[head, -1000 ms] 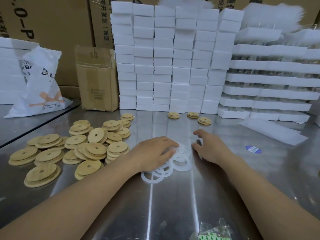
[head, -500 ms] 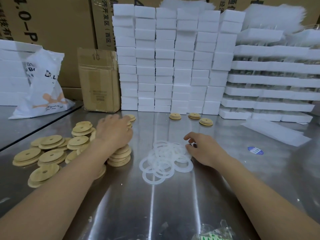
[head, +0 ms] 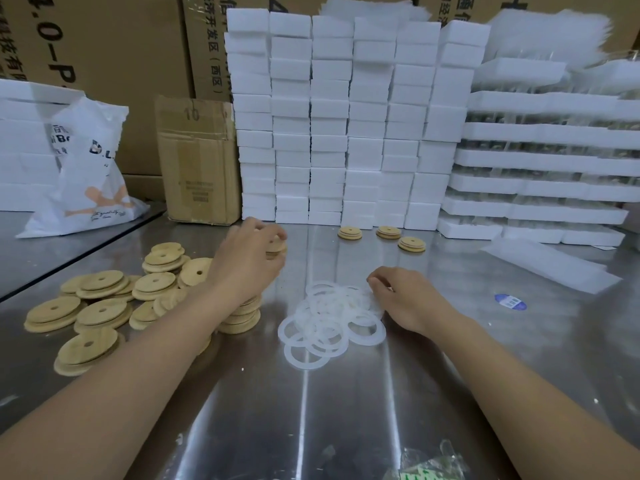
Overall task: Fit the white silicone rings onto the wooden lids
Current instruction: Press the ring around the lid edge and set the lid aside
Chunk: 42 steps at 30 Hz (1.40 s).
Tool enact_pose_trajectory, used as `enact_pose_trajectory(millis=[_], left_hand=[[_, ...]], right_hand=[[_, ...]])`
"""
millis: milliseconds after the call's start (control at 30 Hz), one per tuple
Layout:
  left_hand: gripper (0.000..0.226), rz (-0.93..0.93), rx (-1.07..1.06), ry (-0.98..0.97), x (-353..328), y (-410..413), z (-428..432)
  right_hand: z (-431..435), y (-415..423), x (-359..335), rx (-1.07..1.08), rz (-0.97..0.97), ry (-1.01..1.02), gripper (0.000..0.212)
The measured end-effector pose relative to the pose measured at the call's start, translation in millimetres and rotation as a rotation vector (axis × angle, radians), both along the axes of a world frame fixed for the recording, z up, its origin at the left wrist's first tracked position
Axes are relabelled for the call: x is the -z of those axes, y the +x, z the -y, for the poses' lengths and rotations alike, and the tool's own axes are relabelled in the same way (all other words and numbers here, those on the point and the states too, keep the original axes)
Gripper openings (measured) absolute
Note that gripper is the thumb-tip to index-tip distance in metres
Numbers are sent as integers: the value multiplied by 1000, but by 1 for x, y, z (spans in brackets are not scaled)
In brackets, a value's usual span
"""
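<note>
A heap of round wooden lids, each with a centre hole, covers the left of the steel table. My left hand is at the heap's far right end, its fingers curled round a wooden lid. White silicone rings lie in a loose pile at the table's middle. My right hand rests at the pile's right edge, fingertips curled onto a ring; whether it pinches one is hidden. Three lids lie apart farther back.
Stacked white foam blocks form a wall at the back, with foam trays to the right. A small cardboard box and a white plastic bag stand at the back left. A blue sticker lies at right.
My left hand left the ring pile, crossed to the lid heap and now reaches farther back, gripping a lid. My right hand stayed at the rings' right edge.
</note>
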<state>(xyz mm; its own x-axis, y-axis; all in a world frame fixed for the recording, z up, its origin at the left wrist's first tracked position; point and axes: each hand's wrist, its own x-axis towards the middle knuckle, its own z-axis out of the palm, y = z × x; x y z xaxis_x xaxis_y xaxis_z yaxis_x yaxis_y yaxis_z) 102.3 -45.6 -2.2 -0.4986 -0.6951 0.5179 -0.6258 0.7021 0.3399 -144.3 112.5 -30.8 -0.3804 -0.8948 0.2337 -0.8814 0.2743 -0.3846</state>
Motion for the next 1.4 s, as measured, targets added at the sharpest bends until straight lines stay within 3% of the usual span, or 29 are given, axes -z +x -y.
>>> enact_pose_trajectory(millis=[133, 267, 367, 500, 567, 700, 833, 900, 1033, 1200, 1400], left_hand=[[36, -70, 262, 103, 5, -26, -29], [42, 89, 381, 182, 24, -46, -53], [50, 266, 374, 179, 37, -50, -58], [72, 231, 280, 246, 36, -49, -53], [71, 198, 229, 288, 34, -48, -51], [53, 72, 226, 329, 34, -48, -49], [62, -106, 265, 406, 31, -49, -53], [67, -244, 288, 463, 29, -50, -58], [71, -467, 283, 567, 24, -54, -64], [67, -724, 410, 969, 17, -53, -68], [39, -911, 531, 1304, 9, -52, -70]], right_hand=[[1, 1, 1, -14, -9, 27, 29], [3, -2, 3, -36, -26, 16, 22], [3, -3, 4, -49, -26, 13, 20], [6, -4, 5, -34, 41, -12, 15], [6, -4, 3, -13, 113, -56, 14], [3, -2, -6, 24, 213, -250, 15], [-3, 6, -23, 7, 231, -636, 13], [-8, 11, -32, -61, 267, -712, 12], [-15, 25, -49, -230, 439, -743, 11], [-20, 35, -63, -282, 723, -703, 12], [-17, 28, -53, -267, 695, -546, 12]])
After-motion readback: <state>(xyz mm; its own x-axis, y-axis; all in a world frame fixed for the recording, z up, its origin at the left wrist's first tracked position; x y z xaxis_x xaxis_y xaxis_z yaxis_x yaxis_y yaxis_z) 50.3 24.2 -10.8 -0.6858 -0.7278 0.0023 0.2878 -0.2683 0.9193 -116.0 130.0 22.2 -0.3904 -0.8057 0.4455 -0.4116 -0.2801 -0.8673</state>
